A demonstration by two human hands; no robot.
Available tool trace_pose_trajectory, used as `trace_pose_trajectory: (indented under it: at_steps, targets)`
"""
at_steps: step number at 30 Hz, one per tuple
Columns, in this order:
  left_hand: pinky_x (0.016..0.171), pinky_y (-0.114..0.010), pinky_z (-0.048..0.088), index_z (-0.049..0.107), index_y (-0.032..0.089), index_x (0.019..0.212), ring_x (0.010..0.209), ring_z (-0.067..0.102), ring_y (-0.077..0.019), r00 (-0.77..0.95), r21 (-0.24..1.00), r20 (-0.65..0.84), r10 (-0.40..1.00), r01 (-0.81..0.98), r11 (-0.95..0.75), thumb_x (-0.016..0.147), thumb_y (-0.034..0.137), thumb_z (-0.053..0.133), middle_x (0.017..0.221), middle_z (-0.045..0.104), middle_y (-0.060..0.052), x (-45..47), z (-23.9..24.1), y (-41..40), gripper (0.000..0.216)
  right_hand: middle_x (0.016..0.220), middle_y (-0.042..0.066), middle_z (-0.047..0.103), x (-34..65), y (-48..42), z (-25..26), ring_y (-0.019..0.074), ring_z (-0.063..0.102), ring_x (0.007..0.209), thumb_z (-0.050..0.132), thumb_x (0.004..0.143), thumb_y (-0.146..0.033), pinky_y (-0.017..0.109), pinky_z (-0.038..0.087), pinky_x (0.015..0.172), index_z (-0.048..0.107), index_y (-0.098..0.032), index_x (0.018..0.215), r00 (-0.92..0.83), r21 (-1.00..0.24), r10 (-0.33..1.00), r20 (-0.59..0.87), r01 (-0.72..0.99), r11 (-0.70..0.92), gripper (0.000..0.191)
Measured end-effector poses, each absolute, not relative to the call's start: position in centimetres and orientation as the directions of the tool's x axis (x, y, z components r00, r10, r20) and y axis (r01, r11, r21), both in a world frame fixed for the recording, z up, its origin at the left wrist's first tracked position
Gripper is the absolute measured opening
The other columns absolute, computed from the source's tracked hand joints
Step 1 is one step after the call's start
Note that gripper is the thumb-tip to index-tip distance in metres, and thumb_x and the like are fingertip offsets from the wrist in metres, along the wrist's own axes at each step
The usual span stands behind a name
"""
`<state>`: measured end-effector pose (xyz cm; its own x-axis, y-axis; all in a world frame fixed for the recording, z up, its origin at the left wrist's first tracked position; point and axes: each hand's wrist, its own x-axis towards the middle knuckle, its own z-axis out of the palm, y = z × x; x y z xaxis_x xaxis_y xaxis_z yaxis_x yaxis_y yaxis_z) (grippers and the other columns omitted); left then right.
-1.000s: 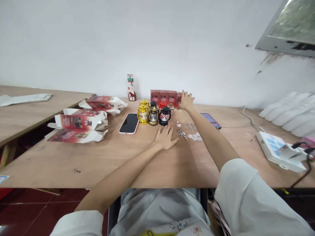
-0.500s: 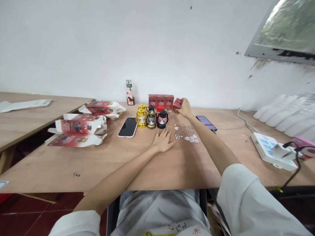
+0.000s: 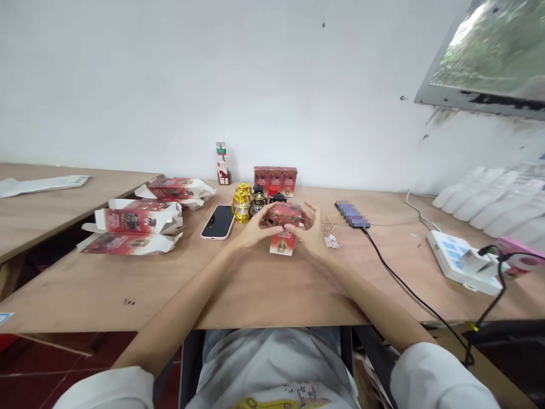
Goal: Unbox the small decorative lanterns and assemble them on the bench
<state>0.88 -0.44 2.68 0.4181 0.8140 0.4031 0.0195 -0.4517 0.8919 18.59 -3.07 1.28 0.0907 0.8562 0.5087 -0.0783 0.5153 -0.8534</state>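
Both my hands hold a small red box upright over the middle of the wooden table. My left hand grips its left side with fingers curled on the top. My right hand grips the right side. Just behind the box stand small lanterns: a gold one and dark ones. A row of red boxes stands against the wall. Small metal and white parts lie right of my right hand.
A phone in a pink case lies left of the lanterns. Flat red-and-white cartons are stacked at the left. A blurred-out phone with a black cable lies right. A white power strip sits far right. A small bottle stands by the wall.
My right hand took the end red box from the row by the wall and brought it to the middle. My left hand lifted off the table and closed on the box too.
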Motion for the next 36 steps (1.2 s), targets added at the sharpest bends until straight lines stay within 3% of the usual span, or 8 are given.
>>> trace_pose_trajectory:
  at_steps: [5,8,11,15,21,30,33,36]
  targets:
    - [0.08,-0.034,0.05,0.06,0.015,0.102,0.092,0.062,-0.0228,0.206,0.907,0.406,0.89,0.028,-0.42,0.057,0.042,0.078,0.099,0.067,-0.008,0.3,2.9,-0.5,0.056,0.131,0.008,0.054,18.0,-3.8,-0.7,0.0209,0.056,0.118,0.081,0.061,-0.04,0.042,0.043,0.105,0.041,-0.029,0.12,-0.045,-0.888,0.892,0.45,-0.126,0.441,0.072]
    - [0.08,-0.032,0.051,0.057,0.018,0.101,0.095,0.062,-0.0213,0.007,0.899,0.405,0.914,-0.185,-0.397,0.059,0.046,0.074,0.105,0.065,-0.007,0.5,2.4,-0.1,0.054,0.129,0.007,0.055,18.1,-3.6,-1.4,0.0224,0.055,0.118,0.082,0.058,-0.04,0.043,0.045,0.103,0.047,-0.028,0.114,-0.04,-0.922,0.927,0.374,-0.121,0.367,0.068]
    - [0.079,-0.033,0.052,0.053,0.018,0.102,0.094,0.062,-0.0199,-0.015,0.91,0.308,0.951,-0.288,-0.299,0.058,0.045,0.075,0.108,0.063,-0.008,0.7,1.9,-0.1,0.056,0.124,0.005,0.058,18.2,-3.2,-1.5,0.0232,0.057,0.115,0.08,0.059,-0.043,0.043,0.051,0.093,0.05,-0.028,0.11,0.009,-0.935,0.962,0.272,-0.235,0.267,0.06]
    - [0.075,-0.033,0.052,0.051,0.019,0.099,0.086,0.063,-0.0169,0.099,0.952,0.232,0.968,-0.225,-0.205,0.06,0.045,0.074,0.103,0.063,-0.005,0.5,1.4,-0.8,0.052,0.118,0.002,0.06,19.1,-2.6,-0.7,0.0198,0.061,0.104,0.074,0.066,-0.045,0.037,0.056,0.08,0.052,-0.03,0.107,0.074,-0.901,0.973,0.218,-0.369,0.23,0.05]
    - [0.07,-0.029,0.052,0.061,0.016,0.097,0.079,0.063,-0.0162,0.164,0.98,0.129,0.978,-0.172,-0.101,0.063,0.047,0.072,0.092,0.068,-0.005,0.4,0.9,-0.6,0.048,0.114,-0.002,0.059,20.3,-2.3,-0.6,0.0156,0.061,0.097,0.064,0.074,-0.05,0.031,0.057,0.075,0.05,-0.035,0.116,0.131,-0.91,0.964,0.233,-0.32,0.264,0.047]
    - [0.087,-0.032,0.046,0.067,0.017,0.104,0.096,0.064,-0.0223,0.099,0.88,0.411,0.906,0.219,-0.422,0.08,0.042,0.056,0.101,0.071,-0.005,0.0,-0.1,-0.4,0.037,0.121,0.001,0.056,20.4,-2.0,-1.5,0.0176,0.061,0.101,0.058,0.077,-0.06,0.032,0.058,0.077,0.045,-0.034,0.121,0.106,-0.946,0.962,0.252,-0.184,0.268,0.053]
    - [0.083,-0.029,0.046,0.067,0.017,0.091,0.088,0.062,-0.0202,0.029,0.847,0.455,0.89,0.292,-0.443,0.085,0.038,0.048,0.084,0.069,-0.003,0.0,0.0,-0.4,0.028,0.12,0.001,0.057,20.5,-1.9,-1.4,0.0181,0.062,0.098,0.057,0.077,-0.062,0.034,0.059,0.076,0.046,-0.033,0.117,0.119,-0.942,0.957,0.264,-0.182,0.283,0.051]
    - [0.078,-0.028,0.047,0.062,0.017,0.079,0.079,0.059,-0.0177,-0.087,0.88,0.447,0.89,0.22,-0.421,0.088,0.037,0.042,0.073,0.062,-0.002,0.1,0.1,-0.1,0.03,0.113,0.001,0.059,20.6,-1.7,-1.2,0.0188,0.064,0.094,0.059,0.074,-0.063,0.037,0.059,0.074,0.049,-0.032,0.107,0.112,-0.922,0.963,0.243,-0.283,0.266,0.046]
